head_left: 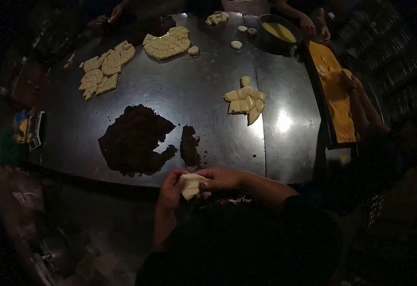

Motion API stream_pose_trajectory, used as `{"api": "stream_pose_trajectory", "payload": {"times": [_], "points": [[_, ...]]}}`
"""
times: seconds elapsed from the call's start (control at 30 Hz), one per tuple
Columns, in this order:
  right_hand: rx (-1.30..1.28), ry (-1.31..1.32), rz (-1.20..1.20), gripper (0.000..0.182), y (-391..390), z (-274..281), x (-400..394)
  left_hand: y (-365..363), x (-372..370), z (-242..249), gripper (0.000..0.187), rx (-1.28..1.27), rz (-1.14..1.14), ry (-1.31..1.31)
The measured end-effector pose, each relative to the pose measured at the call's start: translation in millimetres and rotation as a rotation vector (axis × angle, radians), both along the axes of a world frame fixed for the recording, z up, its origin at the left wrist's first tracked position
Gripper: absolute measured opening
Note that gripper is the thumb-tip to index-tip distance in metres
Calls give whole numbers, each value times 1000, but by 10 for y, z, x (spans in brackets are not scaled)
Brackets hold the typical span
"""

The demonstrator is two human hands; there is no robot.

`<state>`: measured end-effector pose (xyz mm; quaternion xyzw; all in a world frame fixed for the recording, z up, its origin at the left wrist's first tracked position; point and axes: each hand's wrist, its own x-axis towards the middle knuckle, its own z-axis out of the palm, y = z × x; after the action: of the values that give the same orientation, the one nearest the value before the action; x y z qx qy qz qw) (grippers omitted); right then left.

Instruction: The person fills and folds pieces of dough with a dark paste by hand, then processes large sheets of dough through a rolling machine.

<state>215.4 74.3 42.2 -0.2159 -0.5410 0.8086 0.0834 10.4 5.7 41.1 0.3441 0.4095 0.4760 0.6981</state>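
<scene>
Between my two hands, near the table's front edge, is a pale piece of dough (192, 186), flattened and drooping at its lower end. My left hand (172, 187) pinches its left side, and my right hand (217, 179) grips its right side. Just beyond them on the metal table lies a large mound of dark brown crumbly filling (134, 140). A smaller strip of the dark filling (189, 146) sits to the mound's right. Farther right rests a cluster of cut dough pieces (246, 101).
More cut dough lies at the back left (106, 69) and back centre (168, 44). A pan of yellow liquid (279, 31) stands at the back right, beside a long tray of orange crumbs (338, 107) where other people's hands work. A small scale (36, 129) stands left.
</scene>
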Motion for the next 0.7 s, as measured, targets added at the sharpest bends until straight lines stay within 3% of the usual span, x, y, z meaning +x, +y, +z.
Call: {"api": "stream_pose_trajectory", "payload": {"times": [0.03, 0.07, 0.1, 0.17, 0.2, 0.27, 0.37, 0.43, 0.47, 0.5, 0.53, 0.57, 0.6, 0.63, 0.7], "points": [[-256, 116, 21, 60, -100, 17, 21, -5, 25, 16, 15, 34, 58, -75], [-271, -1, -80, 46, -197, 5, 47, 4, 51, 33, 15, 68, 113, -150], [-265, -3, -89, 46, -259, 42, 120, 39, 76, 50, 15, 74, 105, -154], [-189, -253, -211, 33, -357, 152, 380, 162, 167, 71, 16, 69, 161, -280], [-178, -257, -223, 33, -401, 173, 540, 242, 233, 13, 21, 66, 148, -249], [-52, -338, -155, 30, -564, 170, 883, 413, 480, -84, 22, 57, 105, -253], [216, -679, -16, 32, -826, 296, 1362, 898, 810, -220, 24, 51, 115, -234], [269, -718, -218, 33, -1131, 151, 1634, 1194, 1002, -526, 25, 60, 159, -216], [266, -720, -227, 33, -1230, 80, 1667, 1314, 1099, -816, 28, 339, 107, 561], [515, -835, -353, 33, -1312, 51, 1667, 1311, 1176, -776, 32, 606, 40, 1342], [767, -944, -476, 32, -1369, 40, 1673, 1240, 1253, -754, 32, 607, 32, 1341], [760, -944, -480, 32, -1379, 27, 1660, 1137, 1362, -740, 34, 760, 15, 1148], [735, -927, -665, 31, -1305, 133, 1530, 1015, 1463, -581, 36, 901, -3, 949], [703, -906, -843, 30, -1223, 238, 1390, 898, 1539, -465, 36, 894, -11, 954], [935, -721, -971, 28, -1032, 390, 1113, 614, 1638, -302, 33, 554, -61, 322]]}}
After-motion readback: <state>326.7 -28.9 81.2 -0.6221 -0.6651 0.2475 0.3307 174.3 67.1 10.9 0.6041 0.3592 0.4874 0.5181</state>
